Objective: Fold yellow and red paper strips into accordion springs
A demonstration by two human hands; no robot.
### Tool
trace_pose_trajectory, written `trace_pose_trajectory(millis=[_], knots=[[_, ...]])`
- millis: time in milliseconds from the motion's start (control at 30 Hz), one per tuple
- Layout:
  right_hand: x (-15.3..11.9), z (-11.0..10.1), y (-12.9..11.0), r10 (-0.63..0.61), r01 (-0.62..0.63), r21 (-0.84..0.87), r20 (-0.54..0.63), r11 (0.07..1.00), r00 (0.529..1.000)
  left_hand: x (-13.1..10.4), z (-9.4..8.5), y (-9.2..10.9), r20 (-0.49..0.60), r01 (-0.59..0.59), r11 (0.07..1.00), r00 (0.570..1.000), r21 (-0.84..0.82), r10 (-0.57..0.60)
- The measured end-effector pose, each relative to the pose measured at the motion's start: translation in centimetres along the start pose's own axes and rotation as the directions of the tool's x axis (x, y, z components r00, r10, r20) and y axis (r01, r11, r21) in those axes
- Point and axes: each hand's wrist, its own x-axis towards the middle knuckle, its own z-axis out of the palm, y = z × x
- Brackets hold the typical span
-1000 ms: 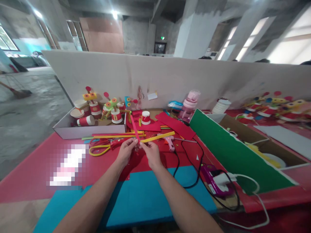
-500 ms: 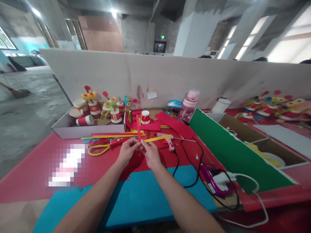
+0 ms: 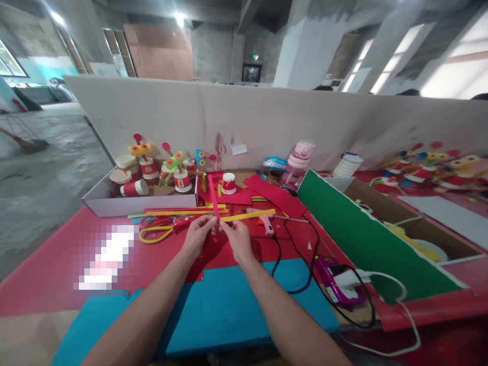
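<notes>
Over the red table covering, my left hand (image 3: 199, 236) and my right hand (image 3: 237, 240) almost meet, fingertips pinched. Between them two paper strips join at a right angle. The red paper strip (image 3: 213, 195) points away from me from my left fingertips. A yellow paper strip (image 3: 252, 215) runs out to the right from my right fingertips. My fingers hide the joint where the strips overlap. Left of my left hand lie scissors with yellow and red handles (image 3: 157, 234). A pink glue gun (image 3: 268, 224) rests just beyond my right hand.
A white box (image 3: 141, 207) holds paper-cup figures at the back left. One red and white cup (image 3: 229, 184) stands behind the strips. A green-sided box (image 3: 366, 241), a purple power strip (image 3: 335, 287) and loose cords lie right. Blue board (image 3: 244, 305) covers the front.
The red strip's far end has swung left, and the yellow strip's free end has shifted slightly right and up. Both hands stay close together, pinching the strips.
</notes>
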Motion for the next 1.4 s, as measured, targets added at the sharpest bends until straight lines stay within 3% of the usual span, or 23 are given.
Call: trace_pose_trajectory(millis=[233, 533, 933, 1400], knots=[[-0.1, 0.2, 0.0, -0.018, 0.019, -0.017, 0.06, 1.0, 0.998, -0.1, 0.2, -0.1, -0.02, -0.029, 0.999, 0.999, 0.033, 0.029], [0.1, 0.0, 0.1, -0.003, 0.004, 0.02, -0.035, 1.0, 0.999, -0.2, 0.6, 0.1, 0.01, 0.057, 0.997, 0.998, -0.051, -0.057], [-0.1, 0.2, -0.3, 0.047, -0.046, 0.043, -0.026, 0.998, 0.999, -0.2, 0.4, 0.4, -0.037, 0.038, 0.999, 0.999, -0.008, -0.039], [-0.3, 0.3, -0.8, 0.082, -0.081, 0.06, -0.027, 0.995, 0.996, -0.1, 0.1, 0.0, -0.01, 0.011, 1.0, 1.0, 0.004, -0.011]])
